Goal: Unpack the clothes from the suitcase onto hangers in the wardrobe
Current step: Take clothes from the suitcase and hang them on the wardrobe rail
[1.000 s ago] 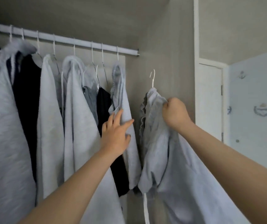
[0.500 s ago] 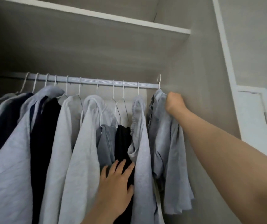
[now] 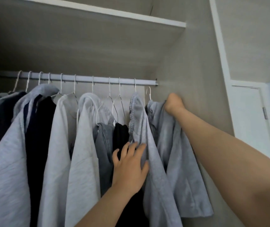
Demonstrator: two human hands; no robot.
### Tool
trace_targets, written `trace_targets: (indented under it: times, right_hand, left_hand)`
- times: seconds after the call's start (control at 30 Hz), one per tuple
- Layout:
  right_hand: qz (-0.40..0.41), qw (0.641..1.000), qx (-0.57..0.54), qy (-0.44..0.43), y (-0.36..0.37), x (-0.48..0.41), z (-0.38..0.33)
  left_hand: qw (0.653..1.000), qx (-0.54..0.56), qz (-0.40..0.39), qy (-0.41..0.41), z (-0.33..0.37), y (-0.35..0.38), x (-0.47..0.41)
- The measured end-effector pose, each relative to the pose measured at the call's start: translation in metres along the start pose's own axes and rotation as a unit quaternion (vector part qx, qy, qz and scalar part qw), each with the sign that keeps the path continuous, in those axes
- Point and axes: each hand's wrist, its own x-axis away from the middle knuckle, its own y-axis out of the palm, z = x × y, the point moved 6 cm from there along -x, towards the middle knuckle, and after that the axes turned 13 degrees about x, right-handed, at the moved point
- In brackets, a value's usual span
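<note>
My right hand [image 3: 173, 104] is shut on the top of a light grey garment [image 3: 180, 161] that sits on a white hanger. The hanger's hook [image 3: 149, 93] stands just under the right end of the wardrobe rail [image 3: 98, 80], and I cannot tell if it touches the rail. My left hand [image 3: 129, 169] is open, fingers spread, and lies flat against the grey trousers [image 3: 140, 122] and the black garment [image 3: 120, 133] hanging next to it. The suitcase is out of view.
Several grey, white and dark tops [image 3: 65, 145] fill the rail to the left on white hangers. A shelf [image 3: 131, 15] runs above the rail. The wardrobe's side wall [image 3: 188, 71] is close to the right of my right hand. A white door [image 3: 248, 112] stands further right.
My right hand lifted the grey garment on its hanger up to the rail's right end; the hook now sits slightly lower than half a second ago. My left hand stays on the hanging clothes.
</note>
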Motion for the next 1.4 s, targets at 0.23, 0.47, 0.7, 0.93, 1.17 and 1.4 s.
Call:
trace_targets:
  times: [0.23,0.47,0.7,0.93,1.17,1.4]
  right_hand:
    - [0.042,0.989,-0.136,0.048,-0.033,-0.017,0.002]
    - [0.055,0.986,-0.155,0.027,-0.028,-0.038,-0.012]
    - [-0.052,0.997,-0.057,-0.015,0.024,-0.043,-0.023]
    - [-0.015,0.996,0.041,-0.075,0.023,-0.001,-0.013]
    - [0.069,0.978,0.085,-0.177,-0.002,0.132,0.011]
    - [-0.111,0.986,0.002,-0.129,0.044,0.361,0.088]
  left_hand:
    - [1.0,0.02,0.0,-0.013,0.013,-0.011,-0.012]
    - [0.998,-0.061,-0.008,-0.01,0.005,-0.017,-0.029]
    - [0.994,0.089,-0.057,-0.027,-0.018,0.001,-0.024]
    - [0.957,0.278,-0.069,-0.047,-0.013,0.005,-0.018]
    - [0.962,0.263,-0.071,-0.03,0.005,0.006,0.058]
    - [0.916,0.34,-0.19,-0.094,0.018,0.061,0.215]
